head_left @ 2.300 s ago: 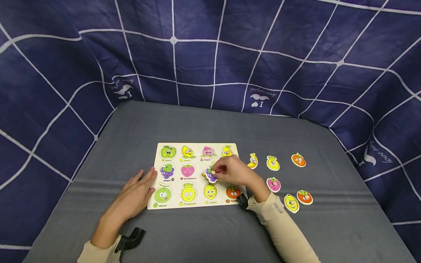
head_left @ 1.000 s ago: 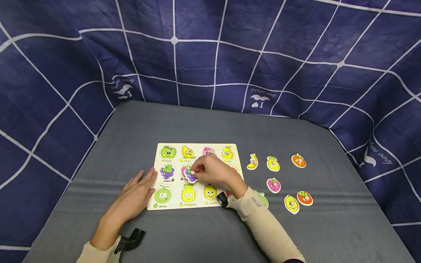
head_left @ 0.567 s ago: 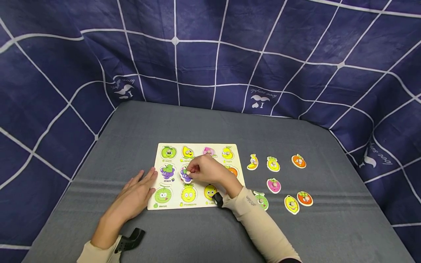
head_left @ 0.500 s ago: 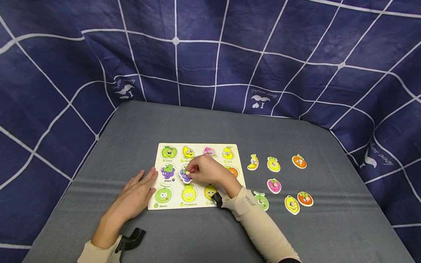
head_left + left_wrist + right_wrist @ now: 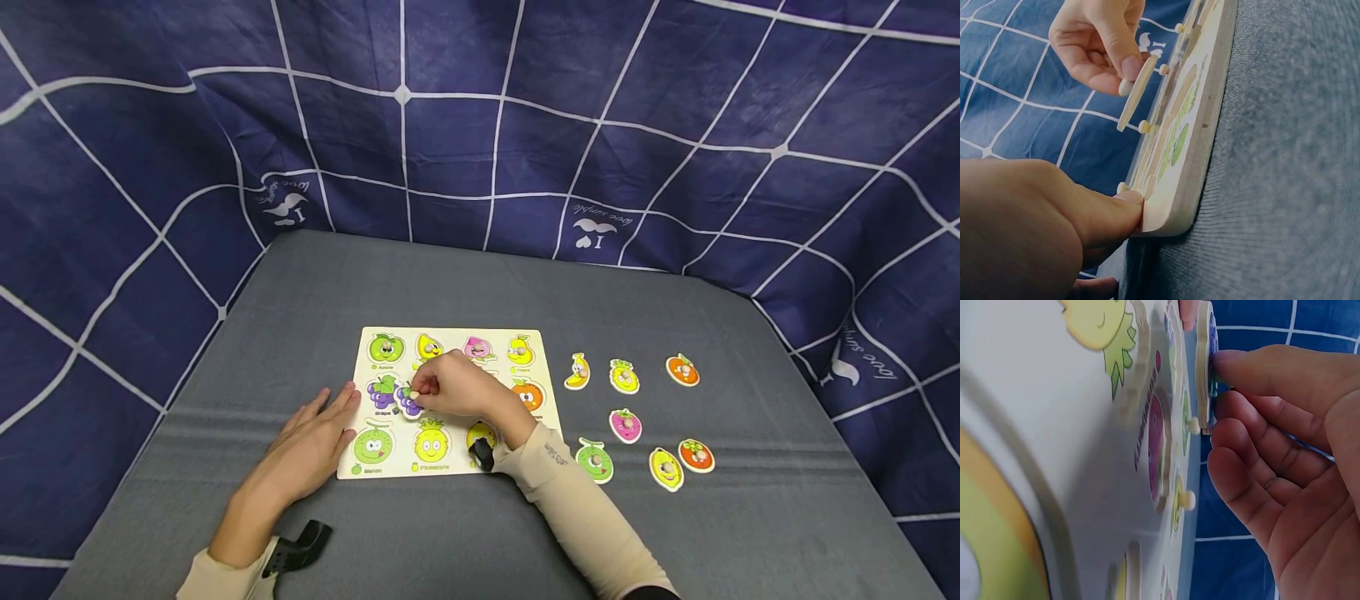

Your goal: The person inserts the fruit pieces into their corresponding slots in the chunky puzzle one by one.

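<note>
In the head view my right hand [image 5: 461, 387] pinches the small knob of a grape puzzle piece [image 5: 408, 405]. The right wrist view shows that grape piece [image 5: 1205, 369] on edge, raised off the board. It hovers just right of the grape recess [image 5: 382, 392], partly covering it. The cream fruit puzzle board [image 5: 405, 457] lies flat on the table. My left hand [image 5: 300, 442] rests at its left edge with fingers extended; in the left wrist view the thumb of the left hand [image 5: 1041, 219] touches the board's corner. The board's middle is partly hidden by my right hand.
Knobbed pieces sit in the board's top row, such as the apple [image 5: 386, 348]. Right of the board lie loose pieces: banana [image 5: 577, 372], pineapple [image 5: 624, 377], orange [image 5: 682, 369], strawberry [image 5: 625, 425], melon [image 5: 595, 461], lemon [image 5: 666, 468] and persimmon [image 5: 697, 456].
My right hand has carried the grape piece leftward over the board, past the strawberry recess to beside the grape recess. The left hand has stayed at the board's edge.
</note>
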Motion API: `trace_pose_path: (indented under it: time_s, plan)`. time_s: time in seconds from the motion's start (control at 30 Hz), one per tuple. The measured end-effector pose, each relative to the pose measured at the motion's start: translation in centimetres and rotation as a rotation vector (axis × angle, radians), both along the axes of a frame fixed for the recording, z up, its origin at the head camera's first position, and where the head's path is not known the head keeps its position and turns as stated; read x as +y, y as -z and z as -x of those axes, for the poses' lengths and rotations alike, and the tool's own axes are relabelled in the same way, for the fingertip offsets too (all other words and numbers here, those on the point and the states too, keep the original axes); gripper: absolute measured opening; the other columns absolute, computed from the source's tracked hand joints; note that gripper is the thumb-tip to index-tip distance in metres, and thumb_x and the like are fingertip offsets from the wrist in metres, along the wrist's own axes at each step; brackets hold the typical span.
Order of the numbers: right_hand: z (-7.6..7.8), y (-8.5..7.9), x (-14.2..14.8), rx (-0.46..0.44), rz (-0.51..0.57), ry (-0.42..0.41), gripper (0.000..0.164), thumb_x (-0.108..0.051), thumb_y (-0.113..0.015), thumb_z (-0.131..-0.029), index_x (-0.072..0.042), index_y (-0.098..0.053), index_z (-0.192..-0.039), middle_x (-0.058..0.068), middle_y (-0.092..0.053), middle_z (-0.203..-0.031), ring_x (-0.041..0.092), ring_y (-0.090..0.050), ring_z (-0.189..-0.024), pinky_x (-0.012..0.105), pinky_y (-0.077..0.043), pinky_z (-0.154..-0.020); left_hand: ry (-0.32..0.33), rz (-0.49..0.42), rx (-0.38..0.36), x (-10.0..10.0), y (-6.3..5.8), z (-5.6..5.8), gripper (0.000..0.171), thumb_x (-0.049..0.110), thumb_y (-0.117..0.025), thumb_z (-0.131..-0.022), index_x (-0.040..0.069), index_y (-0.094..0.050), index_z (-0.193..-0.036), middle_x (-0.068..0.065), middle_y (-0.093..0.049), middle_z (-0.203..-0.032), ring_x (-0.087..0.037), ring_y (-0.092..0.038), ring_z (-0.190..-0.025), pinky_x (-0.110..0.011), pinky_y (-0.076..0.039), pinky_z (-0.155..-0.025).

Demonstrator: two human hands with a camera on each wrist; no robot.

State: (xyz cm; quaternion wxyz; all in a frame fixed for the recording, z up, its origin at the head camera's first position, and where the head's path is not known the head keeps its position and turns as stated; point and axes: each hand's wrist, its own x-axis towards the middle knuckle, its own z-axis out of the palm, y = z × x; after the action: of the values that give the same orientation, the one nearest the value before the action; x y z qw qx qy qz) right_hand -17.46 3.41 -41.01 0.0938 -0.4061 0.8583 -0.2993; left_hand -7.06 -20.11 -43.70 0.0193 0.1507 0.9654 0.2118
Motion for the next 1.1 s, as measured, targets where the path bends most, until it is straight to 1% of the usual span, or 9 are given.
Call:
trace_pose_path:
  time_s: [0.43,0.67,0.9,1.1]
  plan:
    - [0.3,0.4,-1.5,-0.027,-0.024,-0.02,0.005,-0.009,-0.074,-0.086,-0.005,-0.073,-0.084,-0.009,-0.059,-0.069,0.0,-0.05,-0.062,0.014,-0.043,-0.059,-0.001,0.011,0.014,0.0,0.1,0.0,0.052,0.007,-0.06,-0.096,-0.008,-0.045,-0.143,-0.023,-0.039,-0.151,-0.054,-0.032,-0.136,-0.071,-0.026,-0.104]
    - [0.7,0.3,-2.3,-0.013,-0.064,-0.025,0.01,-0.011,-0.074,-0.088,-0.012,-0.068,-0.079,-0.009,-0.057,-0.067,0.0,-0.048,-0.06,0.014,-0.04,-0.059,-0.003,0.018,0.012,0.0,0.0,0.1,0.052,0.007,-0.06,-0.096,-0.009,-0.045,-0.143,-0.024,-0.039,-0.151,-0.054,-0.033,-0.136,-0.07,-0.026,-0.104]
    - [1.0,0.4,-3.1,-0.007,-0.108,-0.018,0.011,-0.009,-0.073,-0.088,-0.011,-0.068,-0.078,-0.008,-0.057,-0.066,0.001,-0.047,-0.058,0.014,-0.039,-0.056,0.005,0.019,0.014,0.0,0.0,0.0,0.052,0.007,-0.06,-0.096,-0.009,-0.045,-0.143,-0.024,-0.04,-0.15,-0.054,-0.034,-0.135,-0.07,-0.028,-0.103]
    - [1.2,0.3,-3.6,0.008,-0.132,-0.017,0.007,-0.009,-0.073,-0.088,-0.009,-0.072,-0.081,-0.008,-0.06,-0.066,-0.001,-0.05,-0.052,0.013,-0.042,-0.058,0.0,0.025,0.011,0.0,-0.1,0.0,0.052,0.008,-0.06,-0.096,-0.008,-0.045,-0.143,-0.024,-0.04,-0.15,-0.054,-0.034,-0.135,-0.07,-0.028,-0.104]
